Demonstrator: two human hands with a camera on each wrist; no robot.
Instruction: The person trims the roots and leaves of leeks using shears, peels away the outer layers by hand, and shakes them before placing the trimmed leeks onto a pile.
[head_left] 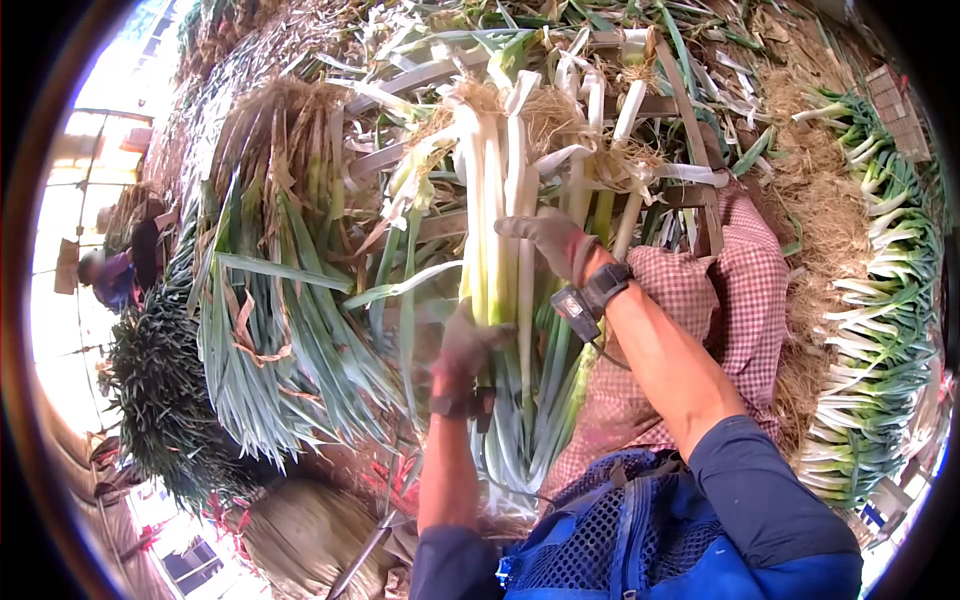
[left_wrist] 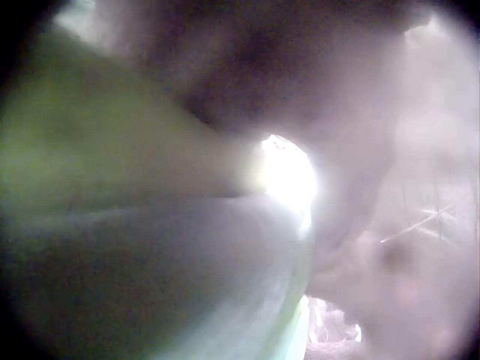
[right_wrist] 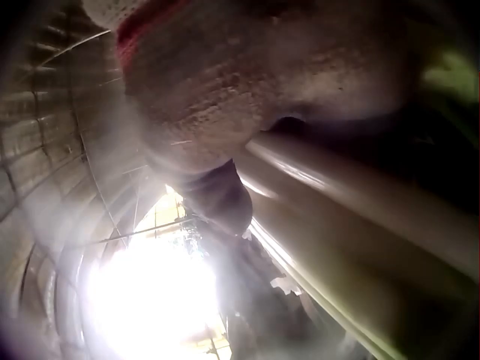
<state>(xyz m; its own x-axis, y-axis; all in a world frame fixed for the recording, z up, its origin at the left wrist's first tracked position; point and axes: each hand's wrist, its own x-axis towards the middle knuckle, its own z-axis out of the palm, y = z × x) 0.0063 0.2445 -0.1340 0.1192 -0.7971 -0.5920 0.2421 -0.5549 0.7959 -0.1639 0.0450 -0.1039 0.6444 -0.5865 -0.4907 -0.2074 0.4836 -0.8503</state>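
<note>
A bunch of large green onions (head_left: 487, 200) stands between my hands in the head view, with white stalks and brown roots at the top and leaves hanging below. My gloved left hand (head_left: 466, 345) grips it low, where the stalks turn green; the left wrist view shows blurred green stalks (left_wrist: 97, 142) close up. Higher up, my gloved right hand (head_left: 556, 243) holds the white stalks from the right side. In the right wrist view its glove (right_wrist: 217, 97) curls over the pale stalks (right_wrist: 337, 202).
A heap of green onions (head_left: 290, 270) with long leaves lies on the left. Wooden slats (head_left: 685, 120) and loose trimmings are behind the bunch. A checked cloth (head_left: 745, 290) covers the right side, beside a long row of green onions (head_left: 865, 330). Another person (head_left: 115, 275) is at far left.
</note>
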